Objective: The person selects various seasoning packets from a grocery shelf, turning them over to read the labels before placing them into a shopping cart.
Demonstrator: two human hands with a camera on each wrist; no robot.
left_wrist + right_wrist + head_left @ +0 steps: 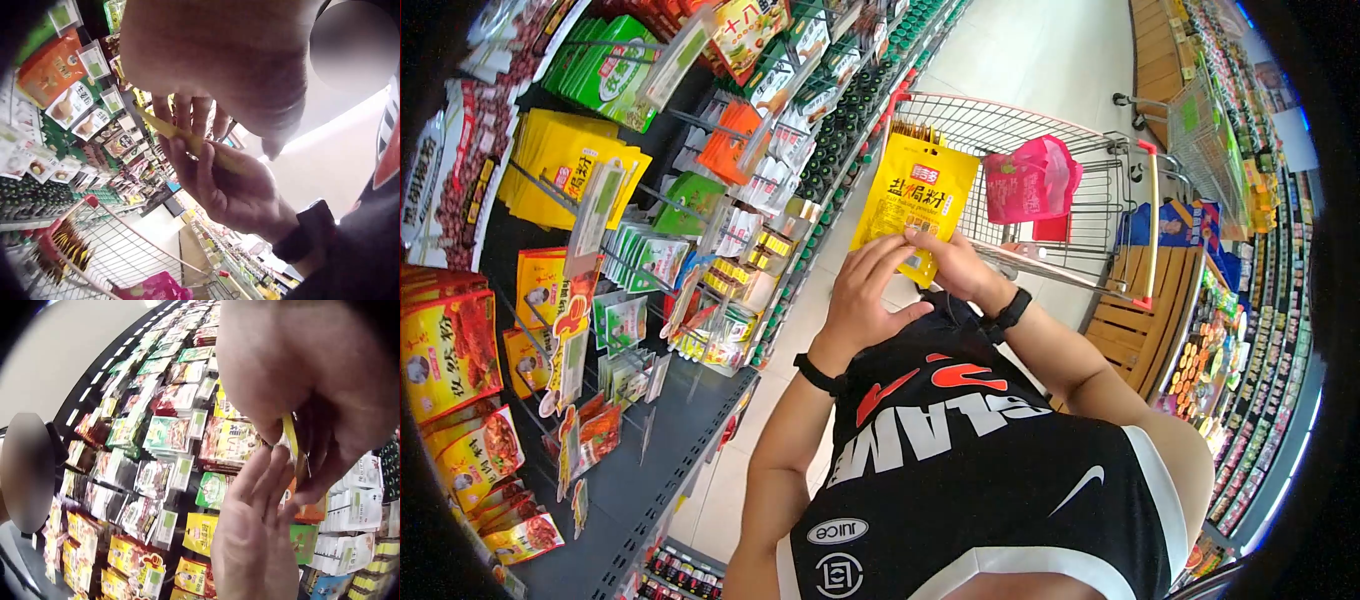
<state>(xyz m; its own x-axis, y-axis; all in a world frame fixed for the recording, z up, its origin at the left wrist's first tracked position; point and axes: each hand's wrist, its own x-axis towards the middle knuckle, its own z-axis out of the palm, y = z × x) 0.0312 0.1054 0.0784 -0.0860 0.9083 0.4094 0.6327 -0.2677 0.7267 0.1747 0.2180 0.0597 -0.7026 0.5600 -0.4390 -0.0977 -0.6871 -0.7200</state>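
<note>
A yellow seasoning packet (915,185) with red print is held up over a shopping cart (1000,106). My right hand (952,265), a black watch on its wrist, pinches the packet's lower edge between thumb and fingers; the left wrist view shows that grip on the packet's thin edge (167,128). My left hand (868,292), with a black band on the wrist, lays fairly straight fingers against the packet's lower front. In the right wrist view the left hand (256,531) reaches up to the yellow edge (290,432), its thumb off the packet.
Shelves (650,250) packed with hanging sachets run close along my left. A pink bag (1030,180) lies in the wire cart. A second cart (1205,135) and a wooden produce stand (1145,330) are on the right. Pale floor tiles (1040,50) stretch down the aisle.
</note>
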